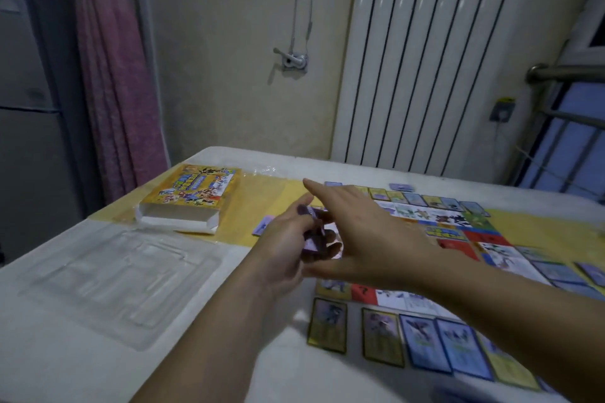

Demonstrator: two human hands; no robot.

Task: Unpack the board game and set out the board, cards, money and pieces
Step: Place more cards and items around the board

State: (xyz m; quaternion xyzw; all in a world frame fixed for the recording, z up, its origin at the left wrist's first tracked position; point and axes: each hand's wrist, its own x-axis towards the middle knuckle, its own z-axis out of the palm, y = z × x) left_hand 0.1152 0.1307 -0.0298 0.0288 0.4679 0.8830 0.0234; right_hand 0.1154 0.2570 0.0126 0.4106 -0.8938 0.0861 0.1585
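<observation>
My left hand (291,249) grips a small stack of purple cards (317,232) above the table, just left of the game board (458,232). My right hand (363,232) stretches out flat over the stack, fingers straight and pointing left, and holds nothing. The colourful board lies spread on the table's right half. Rows of yellow and blue cards (422,340) line its near edge, and more cards (425,199) line its far edge. One purple card (262,226) lies alone left of my hands. The yellow game box (196,190) sits at the far left.
A clear plastic insert tray (121,275) lies on the white table (82,353) near left. A yellow cloth strip (550,229) runs under the box and board. A white radiator (442,59) stands behind the table, a pink curtain (111,75) at left.
</observation>
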